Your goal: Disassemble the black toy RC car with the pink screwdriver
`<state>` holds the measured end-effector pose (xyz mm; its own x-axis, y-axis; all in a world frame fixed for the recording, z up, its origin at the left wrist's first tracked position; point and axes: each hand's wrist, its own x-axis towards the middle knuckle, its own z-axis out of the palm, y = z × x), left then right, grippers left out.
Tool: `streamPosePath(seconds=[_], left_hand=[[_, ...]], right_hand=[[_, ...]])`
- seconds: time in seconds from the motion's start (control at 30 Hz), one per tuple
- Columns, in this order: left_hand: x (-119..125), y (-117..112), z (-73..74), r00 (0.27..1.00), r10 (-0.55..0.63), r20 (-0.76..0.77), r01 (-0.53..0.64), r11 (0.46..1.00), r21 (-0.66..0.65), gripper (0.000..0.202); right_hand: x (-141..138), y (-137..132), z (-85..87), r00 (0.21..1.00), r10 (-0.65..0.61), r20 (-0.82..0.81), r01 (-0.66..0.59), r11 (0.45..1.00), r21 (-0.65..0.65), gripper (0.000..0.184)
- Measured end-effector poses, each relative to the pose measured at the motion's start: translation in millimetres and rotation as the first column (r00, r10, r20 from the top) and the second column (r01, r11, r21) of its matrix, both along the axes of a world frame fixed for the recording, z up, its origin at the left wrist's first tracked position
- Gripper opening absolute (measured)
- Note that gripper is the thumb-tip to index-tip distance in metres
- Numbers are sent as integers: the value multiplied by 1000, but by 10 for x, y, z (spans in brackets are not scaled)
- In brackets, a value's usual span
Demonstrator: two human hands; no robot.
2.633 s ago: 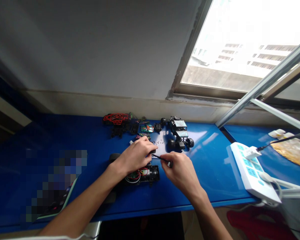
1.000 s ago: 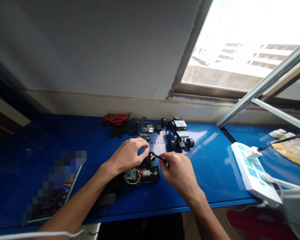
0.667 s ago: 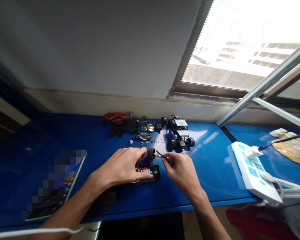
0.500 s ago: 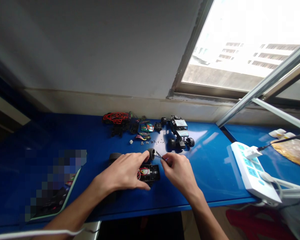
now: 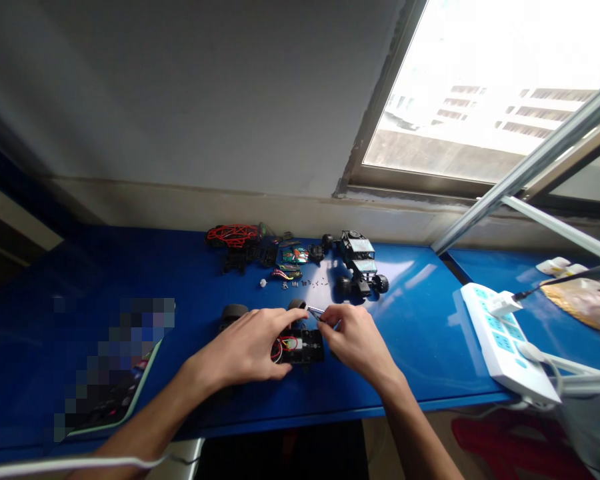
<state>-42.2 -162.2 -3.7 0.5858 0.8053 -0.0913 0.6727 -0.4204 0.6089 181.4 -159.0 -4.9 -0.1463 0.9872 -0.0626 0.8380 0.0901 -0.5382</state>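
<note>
A black toy car chassis point(image 5: 312, 348) lies on the blue table, its top uncovered, with red and white wires showing inside. My left hand point(image 5: 247, 343) grips it from the left, the thumb along the near side and the fingers over the far side by a front wheel point(image 5: 297, 305). Another wheel point(image 5: 234, 312) shows behind that hand. In my right hand point(image 5: 353, 333) is a slim, two-pronged tool, apparently tweezers point(image 5: 314, 312), pinched between thumb and fingers. Its tips point at the front wheel; whether they touch is too small to tell.
Behind are a red-framed toy car point(image 5: 234, 235), colourful shell pieces point(image 5: 295, 256), several tiny screws point(image 5: 315, 283) and another toy truck point(image 5: 359, 257). A power strip point(image 5: 510, 347) stands right, beside a metal frame point(image 5: 530, 160). A pixelated screen or tablet point(image 5: 120, 373) lies left.
The chassis has shifted slightly right. My left fingertips have slid past the front wheel towards the tool, and my right hand has moved slightly left.
</note>
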Motion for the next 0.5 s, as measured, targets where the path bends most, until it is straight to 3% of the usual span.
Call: streamPosePath(seconds=[0.17, 0.5], left_hand=[[-11, 15, -7, 999, 20, 30, -21, 1000, 5, 84], [-18, 0, -27, 1000, 29, -11, -28, 999, 39, 84]], right_hand=[[-6, -6, 57, 1000, 13, 13, -13, 1000, 21, 17], [13, -50, 41, 1000, 9, -15, -9, 1000, 16, 15]])
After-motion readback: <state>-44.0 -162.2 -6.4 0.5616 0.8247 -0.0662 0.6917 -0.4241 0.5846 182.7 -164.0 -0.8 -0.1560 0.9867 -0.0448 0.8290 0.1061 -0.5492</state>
